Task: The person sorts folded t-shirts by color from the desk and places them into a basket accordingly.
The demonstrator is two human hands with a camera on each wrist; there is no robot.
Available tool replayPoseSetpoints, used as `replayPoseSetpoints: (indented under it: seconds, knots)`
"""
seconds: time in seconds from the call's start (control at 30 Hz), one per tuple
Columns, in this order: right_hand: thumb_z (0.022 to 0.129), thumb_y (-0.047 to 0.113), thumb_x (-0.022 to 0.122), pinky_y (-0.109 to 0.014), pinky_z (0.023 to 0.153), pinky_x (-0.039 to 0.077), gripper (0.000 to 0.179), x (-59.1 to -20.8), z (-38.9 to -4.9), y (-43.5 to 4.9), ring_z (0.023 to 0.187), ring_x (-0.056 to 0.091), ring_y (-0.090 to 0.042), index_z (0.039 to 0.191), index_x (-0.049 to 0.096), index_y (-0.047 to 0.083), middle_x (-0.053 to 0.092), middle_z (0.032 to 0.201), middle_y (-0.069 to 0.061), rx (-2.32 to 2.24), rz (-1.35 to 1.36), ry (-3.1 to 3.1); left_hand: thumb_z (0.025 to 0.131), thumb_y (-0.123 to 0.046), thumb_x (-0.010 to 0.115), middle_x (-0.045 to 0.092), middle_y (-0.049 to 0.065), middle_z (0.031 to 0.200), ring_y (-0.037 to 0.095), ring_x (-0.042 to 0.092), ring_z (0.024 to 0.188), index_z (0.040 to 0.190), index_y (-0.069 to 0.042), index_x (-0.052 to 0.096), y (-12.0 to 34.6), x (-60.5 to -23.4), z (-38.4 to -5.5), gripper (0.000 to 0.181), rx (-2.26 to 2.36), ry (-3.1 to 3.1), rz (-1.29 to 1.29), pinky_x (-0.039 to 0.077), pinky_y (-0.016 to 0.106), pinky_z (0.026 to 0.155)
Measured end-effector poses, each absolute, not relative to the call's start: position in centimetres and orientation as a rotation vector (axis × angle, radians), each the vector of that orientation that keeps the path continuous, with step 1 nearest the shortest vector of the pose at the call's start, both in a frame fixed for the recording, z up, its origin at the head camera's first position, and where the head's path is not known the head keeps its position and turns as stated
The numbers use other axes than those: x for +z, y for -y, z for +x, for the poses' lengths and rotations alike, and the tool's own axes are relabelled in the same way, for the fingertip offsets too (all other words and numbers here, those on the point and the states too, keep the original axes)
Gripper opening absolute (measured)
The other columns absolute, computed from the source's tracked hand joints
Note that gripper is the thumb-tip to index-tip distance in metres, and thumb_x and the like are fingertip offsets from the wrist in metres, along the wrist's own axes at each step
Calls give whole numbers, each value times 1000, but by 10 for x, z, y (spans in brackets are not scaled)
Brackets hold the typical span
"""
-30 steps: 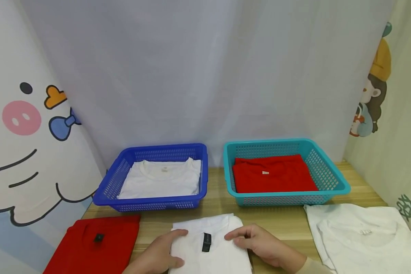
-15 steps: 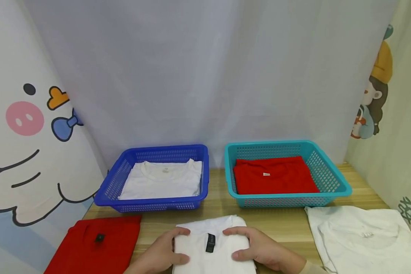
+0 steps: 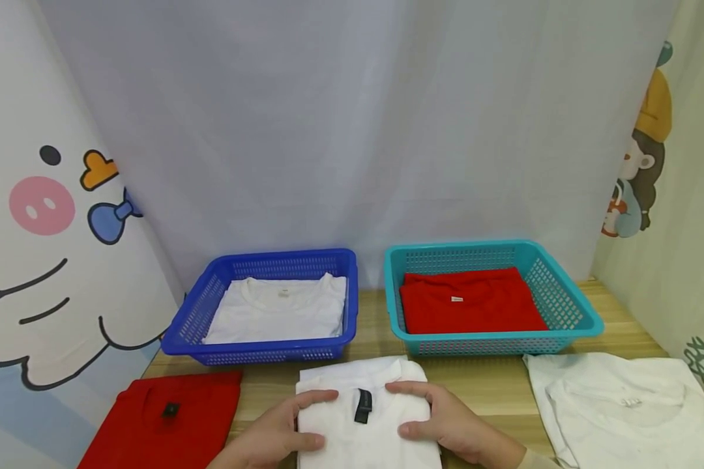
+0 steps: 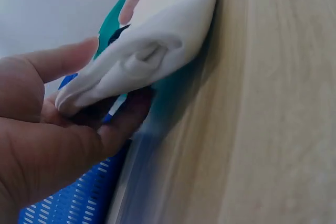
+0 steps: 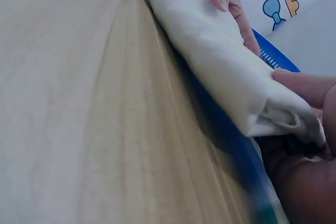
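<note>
Wooden table (image 3: 475,381): hands (image 3: 276,426) (image 3: 454,423) grip folded white shirt (image 3: 364,441); wrist views show fingers (image 4: 126,121) beneath, hidden from head view

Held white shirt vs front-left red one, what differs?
The white shirt is gripped by the left hand and right hand; the red shirt lies on the table, untouched. The white shirt's tag is a longish strip; the red shirt's tag looks squarish. Both look folded, dark tags up.

You've got a wht shirt (image 3: 368,438) folded thick, held up by L & R edges, near ctr, blk neck tag (image 3: 363,406) up twd far end.
</note>
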State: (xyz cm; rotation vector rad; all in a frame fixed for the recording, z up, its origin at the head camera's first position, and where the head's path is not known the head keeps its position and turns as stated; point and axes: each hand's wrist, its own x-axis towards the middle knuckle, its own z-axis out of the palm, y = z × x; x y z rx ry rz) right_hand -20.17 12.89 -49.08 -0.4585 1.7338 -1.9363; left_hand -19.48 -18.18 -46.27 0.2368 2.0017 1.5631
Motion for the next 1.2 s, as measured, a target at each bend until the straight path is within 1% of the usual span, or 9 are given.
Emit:
replayPoseSetpoints:
  seconds: [0.1, 0.2, 0.37, 0.53, 0.63, 0.77, 0.97, 1.07, 1.2]
  knots:
    - [82, 3, 74, -38, 77, 56, 60, -492, -201, -129, 95, 66, -26, 137, 49, 0, 63, 114, -15, -1957, -452, -1767, 80, -18, 78, 40, 14, 145, 28, 47, 120, 141, -25, 49, 182, -462, -194, 68, 1509, -2087, 359, 40, 51, 102]
    - [82, 5, 75, -37, 77, 57, 59, -492, -200, -130, 94, 66, -24, 136, 51, 1, 64, 113, -14, -1964, -455, -1820, 77, -22, 80, 42, 12, 144, 27, 50, 117, 142, -30, 48, 180, -462, -192, 73, 1500, -2146, 420, 43, 50, 100]
    - [80, 8, 78, -37, 76, 57, 60, -489, -199, -130, 94, 66, -23, 135, 54, 4, 63, 114, -15, -1952, -480, -1927, 73, -33, 83, 45, 9, 143, 28, 48, 122, 138, -37, 50, 177, -461, -188, 73, 1501, -2297, 474, 42, 50, 100]
    - [78, 9, 80, -36, 78, 56, 66, -485, -198, -130, 96, 66, -25, 137, 52, 7, 62, 117, -16, -1939, -506, -1960, 74, -32, 84, 47, 8, 142, 26, 51, 122, 135, -33, 55, 176, -461, -185, 68, 1608, -2317, 512, 48, 28, 94]
    - [77, 10, 81, -34, 78, 56, 67, -483, -197, -131, 96, 66, -25, 137, 52, 9, 61, 118, -16, -1931, -525, -1990, 75, -27, 83, 48, 9, 141, 23, 54, 118, 136, -29, 55, 175, -459, -183, 67, 1669, -2297, 546, 48, 23, 90]
    - [78, 11, 81, -34, 78, 56, 66, -480, -197, -130, 95, 66, -25, 137, 52, 10, 61, 119, -16, -1929, -550, -2022, 76, -22, 83, 47, 10, 141, 23, 59, 112, 137, -26, 54, 175, -455, -182, 67, 1720, -2253, 568, 51, 27, 88]
    - [77, 9, 81, -36, 75, 57, 66, -473, -201, -125, 91, 68, -26, 136, 53, 9, 63, 114, -17, -1935, -612, -2049, 76, -29, 83, 47, 9, 141, 23, 58, 110, 136, -30, 54, 181, -442, -182, 67, 1659, -2321, 483, 52, 25, 84]
    - [76, 9, 81, -38, 73, 58, 65, -466, -205, -119, 90, 68, -27, 135, 54, 12, 62, 112, -17, -1928, -649, -2075, 76, -22, 83, 53, 15, 132, 25, 63, 101, 139, -24, 52, 186, -435, -185, 70, 1721, -2281, 489, 56, 32, 78]
    - [75, 12, 83, -39, 71, 58, 64, -452, -214, -109, 90, 66, -27, 134, 56, 15, 61, 111, -15, -1902, -669, -2121, 77, -18, 82, 57, 18, 120, 28, 66, 95, 140, -21, 51, 197, -422, -192, 71, 1744, -2261, 476, 58, 39, 72]
